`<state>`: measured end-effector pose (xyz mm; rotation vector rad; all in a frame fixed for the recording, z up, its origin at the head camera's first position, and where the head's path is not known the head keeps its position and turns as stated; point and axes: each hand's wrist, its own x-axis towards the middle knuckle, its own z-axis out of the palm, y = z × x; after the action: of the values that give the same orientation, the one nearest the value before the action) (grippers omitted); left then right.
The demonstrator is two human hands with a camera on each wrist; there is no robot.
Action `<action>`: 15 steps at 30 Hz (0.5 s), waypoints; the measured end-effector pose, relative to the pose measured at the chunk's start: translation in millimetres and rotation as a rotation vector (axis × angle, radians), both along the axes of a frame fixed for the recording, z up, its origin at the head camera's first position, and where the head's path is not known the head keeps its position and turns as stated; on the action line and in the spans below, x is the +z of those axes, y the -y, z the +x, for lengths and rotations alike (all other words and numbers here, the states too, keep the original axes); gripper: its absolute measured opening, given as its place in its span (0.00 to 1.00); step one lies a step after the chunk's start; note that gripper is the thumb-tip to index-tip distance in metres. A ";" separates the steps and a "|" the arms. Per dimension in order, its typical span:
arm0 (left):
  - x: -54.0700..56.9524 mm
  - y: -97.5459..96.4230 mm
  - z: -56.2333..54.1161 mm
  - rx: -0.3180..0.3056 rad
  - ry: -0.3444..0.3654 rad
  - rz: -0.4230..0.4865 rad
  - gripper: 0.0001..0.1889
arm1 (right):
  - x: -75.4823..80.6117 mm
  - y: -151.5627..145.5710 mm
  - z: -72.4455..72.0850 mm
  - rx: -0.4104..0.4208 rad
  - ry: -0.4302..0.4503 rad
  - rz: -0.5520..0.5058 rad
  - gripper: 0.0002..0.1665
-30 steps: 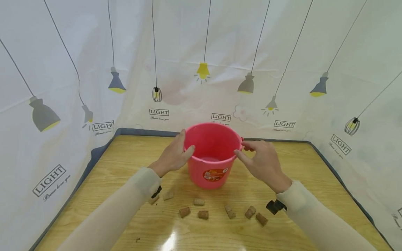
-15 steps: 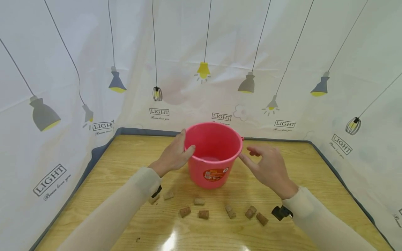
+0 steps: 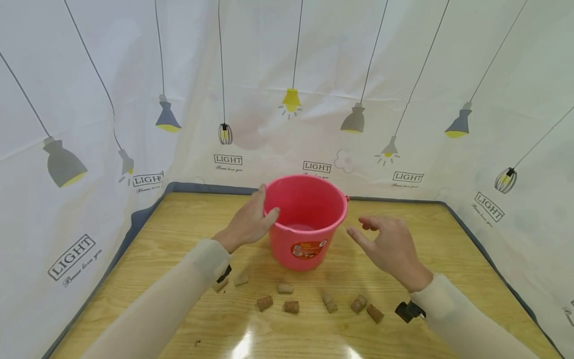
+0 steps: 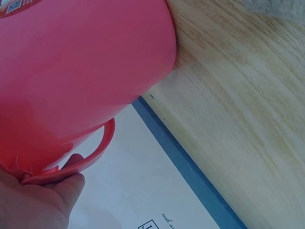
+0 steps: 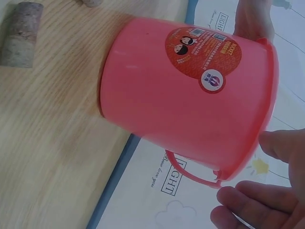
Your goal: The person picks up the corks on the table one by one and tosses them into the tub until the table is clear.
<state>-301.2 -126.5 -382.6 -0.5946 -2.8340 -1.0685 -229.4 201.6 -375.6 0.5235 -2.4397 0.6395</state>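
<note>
- Your left hand (image 3: 246, 222) grasped the pink bucket (image 3: 284, 249) by the left side of its rim, thumb lapped over the lip.
- Your right hand (image 3: 392, 247) was released, fingers loosely bent, just off the bucket's right side and holding nothing.
- The bucket stood upright on the wood-grain table (image 3: 430, 244), about midway between its left and right edges and toward the far edge; its red label (image 3: 309, 249) faced you.
- Its pink handle (image 5: 193, 178) hung down outside the wall.
- Eight corks (image 3: 291, 306) lay scattered on your side of the bucket, well in from the table's right edge.
- A dark blue band (image 3: 215, 189) ran along the table's far, left and right edges.
- Beyond those edges rose white sheeting (image 3: 260, 50), creased, printed with hanging lamps and "LIGHT".
- Bright glare (image 3: 242, 344) showed on the table nearest you.
</note>
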 end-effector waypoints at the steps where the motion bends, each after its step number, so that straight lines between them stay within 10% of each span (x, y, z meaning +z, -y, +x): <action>1: 0.1 -0.1 0.1 0.000 0.001 -0.001 0.45 | -1.1 -1.2 0.5 -0.001 0.003 0.005 0.21; 15: -0.4 -0.8 -0.7 0.011 0.010 -0.020 0.45 | -11.4 -10.7 11.3 -0.021 0.087 0.085 0.23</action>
<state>-301.9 -125.7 -383.0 -0.5763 -2.8560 -1.0460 -218.1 212.3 -387.1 0.5126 -2.5599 0.5632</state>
